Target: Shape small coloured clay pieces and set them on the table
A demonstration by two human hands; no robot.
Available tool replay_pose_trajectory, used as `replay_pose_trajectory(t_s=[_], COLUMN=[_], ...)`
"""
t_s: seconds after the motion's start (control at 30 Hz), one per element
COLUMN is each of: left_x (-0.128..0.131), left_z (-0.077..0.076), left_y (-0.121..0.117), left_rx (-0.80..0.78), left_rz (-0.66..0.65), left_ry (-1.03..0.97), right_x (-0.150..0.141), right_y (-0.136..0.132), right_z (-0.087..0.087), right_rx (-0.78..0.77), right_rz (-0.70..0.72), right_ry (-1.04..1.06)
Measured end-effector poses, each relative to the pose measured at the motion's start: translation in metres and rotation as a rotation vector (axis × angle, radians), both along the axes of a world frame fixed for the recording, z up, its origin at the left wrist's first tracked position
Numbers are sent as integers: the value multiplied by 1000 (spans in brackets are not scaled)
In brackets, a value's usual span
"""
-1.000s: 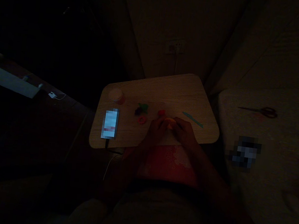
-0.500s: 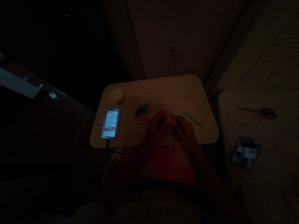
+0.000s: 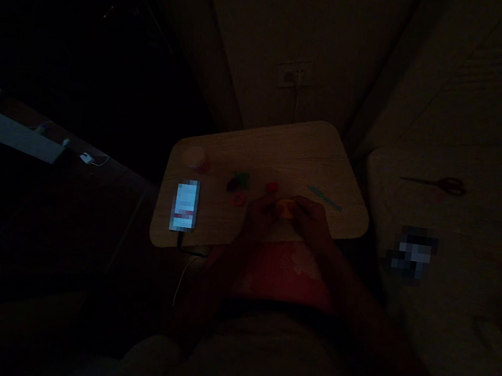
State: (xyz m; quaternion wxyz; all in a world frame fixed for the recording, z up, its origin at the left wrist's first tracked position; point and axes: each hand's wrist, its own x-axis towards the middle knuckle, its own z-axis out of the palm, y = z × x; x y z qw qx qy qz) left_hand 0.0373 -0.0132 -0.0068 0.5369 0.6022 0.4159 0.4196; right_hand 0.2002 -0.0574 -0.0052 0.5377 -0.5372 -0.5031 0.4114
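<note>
In the dim light, an orange lump (image 3: pixel 286 208), perhaps modelling clay, is held just over the near side of the small wooden table (image 3: pixel 233 142). My left hand (image 3: pixel 259 215) has its fingers closed on the lump's left side, and my right hand (image 3: pixel 312 218) grips it from the right. Just beyond my left hand lies a small red lump (image 3: pixel 272 187). A red ring-shaped piece (image 3: pixel 239 199) rests further left, beside a green piece (image 3: pixel 243 179) and a dark piece (image 3: pixel 233 184). A flat teal stick-like tool (image 3: pixel 324 198) lies beyond my right hand.
A round lidded tub (image 3: pixel 194 158) stands at the table's far left, with a lit phone (image 3: pixel 184 205) nearer me and a cable below it. Scissors (image 3: pixel 448 185) and a blurred object (image 3: pixel 412 254) lie on the pale surface at right. A wall socket (image 3: pixel 294 73) is behind.
My hands have opened out slightly around the orange lump, so more of it shows. The red lump beyond is also less covered. The view has shifted slightly.
</note>
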Motion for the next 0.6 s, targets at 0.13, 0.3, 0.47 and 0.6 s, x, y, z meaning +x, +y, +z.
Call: replay_pose_trajectory(t_s=[0.13,0.3,0.47,0.6], left_x=[-1,-3,-2,-2], left_z=[1,5,10,12], left_y=[3,2,-3,-3], left_rx=[-32,-5,159,156], left_rz=[46,66,21,82], left_ry=[-58,-132,-56,25], right_x=[1,2,0,-3], right_y=[0,0,-2,-2], right_z=[-4,-4,2,1], right_rx=[-73,-36,45,104], right_rz=[35,62,58,55], right_ry=[144,88,-133,-215])
